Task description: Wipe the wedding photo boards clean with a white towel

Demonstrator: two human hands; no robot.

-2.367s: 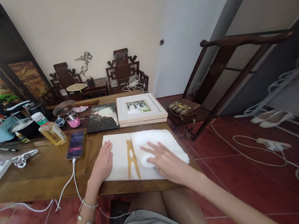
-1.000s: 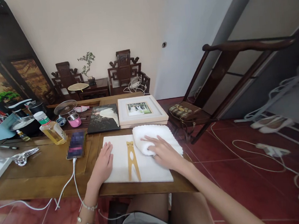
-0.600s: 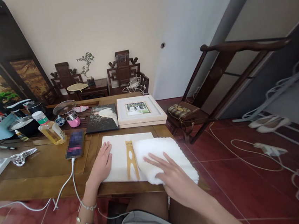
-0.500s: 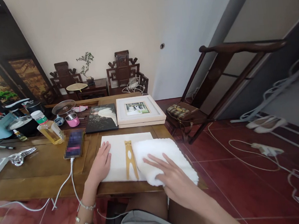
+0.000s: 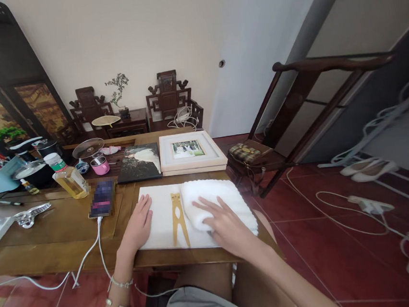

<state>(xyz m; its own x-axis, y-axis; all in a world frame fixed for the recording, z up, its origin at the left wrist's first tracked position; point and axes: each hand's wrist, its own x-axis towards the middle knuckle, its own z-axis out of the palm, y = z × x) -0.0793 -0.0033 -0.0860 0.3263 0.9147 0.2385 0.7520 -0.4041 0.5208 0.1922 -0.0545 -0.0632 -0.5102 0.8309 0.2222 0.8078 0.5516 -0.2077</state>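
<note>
White cloth [image 5: 213, 190] farther forward than before

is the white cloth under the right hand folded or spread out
Folded, it seems: the white cloth looks thick, with a rounded, turned-over edge beside the right hand. How many layers, I cannot tell.

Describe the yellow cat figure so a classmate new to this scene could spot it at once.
Find the wooden table, then the white board by its near edge. On the board, between the left hand and the white cloth under the right hand, is the cat figure. Unlike the white board and cloth, it is yellow and long-legged.
</note>
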